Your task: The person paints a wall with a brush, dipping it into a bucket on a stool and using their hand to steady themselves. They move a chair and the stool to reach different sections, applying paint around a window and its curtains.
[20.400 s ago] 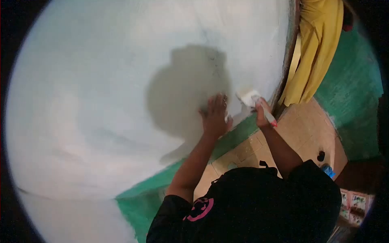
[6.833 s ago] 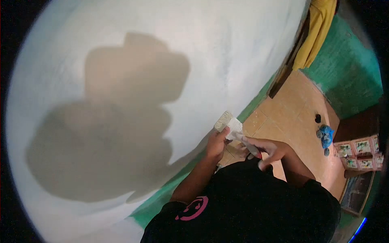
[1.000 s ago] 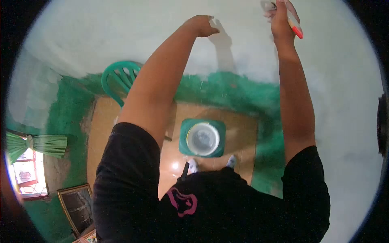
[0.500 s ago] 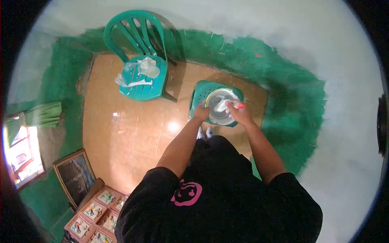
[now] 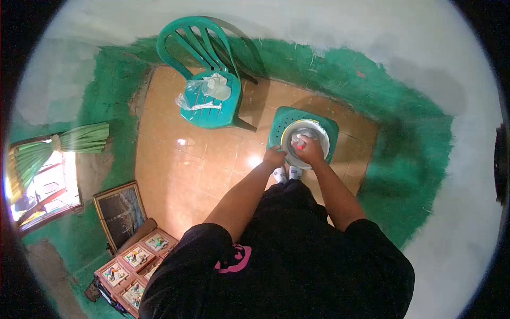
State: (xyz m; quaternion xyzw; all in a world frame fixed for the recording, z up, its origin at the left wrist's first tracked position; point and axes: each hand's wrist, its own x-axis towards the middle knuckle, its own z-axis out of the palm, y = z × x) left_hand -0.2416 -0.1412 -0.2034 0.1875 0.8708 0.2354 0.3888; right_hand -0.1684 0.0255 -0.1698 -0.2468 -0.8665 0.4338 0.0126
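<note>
A round paint bucket (image 5: 324, 139) with white smears on its rim stands on a green plastic stool (image 5: 278, 125). My left hand (image 5: 274, 156) is closed on the near-left edge of the bucket. Over the bucket's mouth, my right hand (image 5: 309, 151) is wrapped round a paintbrush (image 5: 300, 144); its red handle end shows, while the bristle end is down inside the bucket and mostly hidden by the fingers. Whitish paint coats the inside of the bucket.
A green plastic chair (image 5: 211, 114) at the back left carries a cloudy plastic container (image 5: 218, 88) and a white-coated tool (image 5: 204, 106). A framed picture (image 5: 121, 212) leans by a patterned cabinet (image 5: 139, 256). Walls (image 5: 404, 159) are part green, part whitish.
My right hand has lowered the paintbrush into the bucket; its white bristles were visible before. The view has shifted, so the chair and stool appear farther right.
</note>
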